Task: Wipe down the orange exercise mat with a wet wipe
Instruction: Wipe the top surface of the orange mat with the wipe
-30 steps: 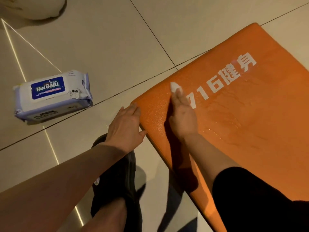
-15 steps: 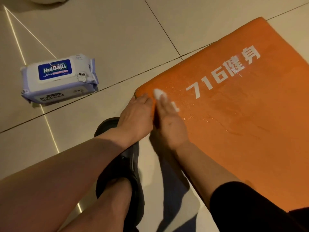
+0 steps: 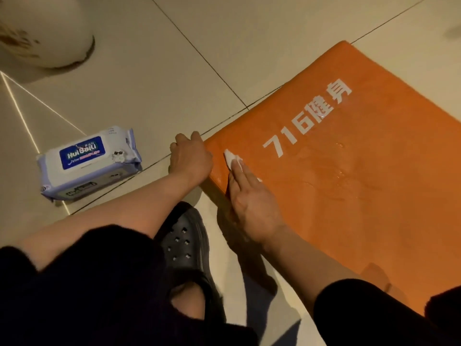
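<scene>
Right hand [image 3: 252,206], fingers [image 3: 240,176] straight, presses the wet wipe [image 3: 233,159] onto the orange mat [image 3: 349,196]; left hand [image 3: 190,156] fingers curl round its corner

The light is dim and warm, giving everything a yellow tone. Thin bright lines of reflected light cross the floor tiles [image 3: 149,71] far left of the hands. The orange mat [image 3: 374,196] shows wet glare just right of the right hand [image 3: 252,208], which throws a dark shadow toward the viewer. The picture is a little soft, with blurred upper corners.
</scene>
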`<state>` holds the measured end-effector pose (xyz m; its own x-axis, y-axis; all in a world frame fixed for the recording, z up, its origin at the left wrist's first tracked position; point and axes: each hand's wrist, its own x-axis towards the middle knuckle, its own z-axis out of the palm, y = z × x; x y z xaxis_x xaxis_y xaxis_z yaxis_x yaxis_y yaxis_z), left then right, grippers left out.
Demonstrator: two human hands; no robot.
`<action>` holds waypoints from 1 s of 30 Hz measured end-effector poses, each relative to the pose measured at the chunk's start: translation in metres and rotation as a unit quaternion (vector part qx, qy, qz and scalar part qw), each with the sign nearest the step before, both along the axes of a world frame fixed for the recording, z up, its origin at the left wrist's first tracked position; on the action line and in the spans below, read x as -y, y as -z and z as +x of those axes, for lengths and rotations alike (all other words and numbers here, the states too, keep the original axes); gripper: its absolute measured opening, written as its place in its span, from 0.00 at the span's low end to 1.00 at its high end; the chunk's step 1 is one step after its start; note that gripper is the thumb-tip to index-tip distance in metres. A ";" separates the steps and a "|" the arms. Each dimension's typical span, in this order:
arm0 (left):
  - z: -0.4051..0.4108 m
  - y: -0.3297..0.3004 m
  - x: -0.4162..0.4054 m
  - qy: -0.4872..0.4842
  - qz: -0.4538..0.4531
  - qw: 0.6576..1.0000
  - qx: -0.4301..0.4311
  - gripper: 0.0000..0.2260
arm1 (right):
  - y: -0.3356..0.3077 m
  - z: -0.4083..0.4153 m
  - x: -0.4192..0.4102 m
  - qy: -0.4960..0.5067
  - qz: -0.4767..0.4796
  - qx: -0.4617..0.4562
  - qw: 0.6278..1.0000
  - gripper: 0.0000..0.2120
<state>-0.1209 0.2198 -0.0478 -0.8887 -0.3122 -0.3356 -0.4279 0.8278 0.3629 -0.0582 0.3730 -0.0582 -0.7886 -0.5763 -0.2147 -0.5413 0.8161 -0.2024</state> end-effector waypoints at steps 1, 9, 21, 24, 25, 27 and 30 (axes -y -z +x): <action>-0.006 -0.012 0.000 -0.002 -0.002 1.000 -0.013 0.18 | -0.012 0.001 -0.002 0.010 -0.005 -0.014 1.000 0.32; -0.047 -0.155 -0.038 0.089 0.068 0.985 -0.128 0.16 | -0.158 -0.026 -0.035 0.189 -0.005 -0.117 0.975 0.29; -0.045 -0.281 -0.083 0.146 0.185 0.950 -0.203 0.16 | -0.334 -0.040 -0.062 0.304 0.037 -0.118 0.945 0.07; -0.039 -0.269 -0.077 0.140 0.193 0.954 -0.183 0.13 | -0.319 -0.034 -0.056 0.272 0.062 -0.088 0.956 0.04; -0.038 -0.262 -0.074 0.140 0.188 0.958 -0.166 0.14 | -0.311 -0.032 -0.053 0.255 0.069 -0.074 0.962 0.02; -0.041 -0.248 -0.067 0.156 0.164 0.965 -0.130 0.16 | -0.288 -0.035 -0.053 0.234 0.052 -0.049 0.970 0.09; -0.048 -0.231 -0.061 0.174 0.109 0.975 -0.085 0.15 | -0.261 -0.047 -0.054 0.149 0.042 -0.006 0.988 0.08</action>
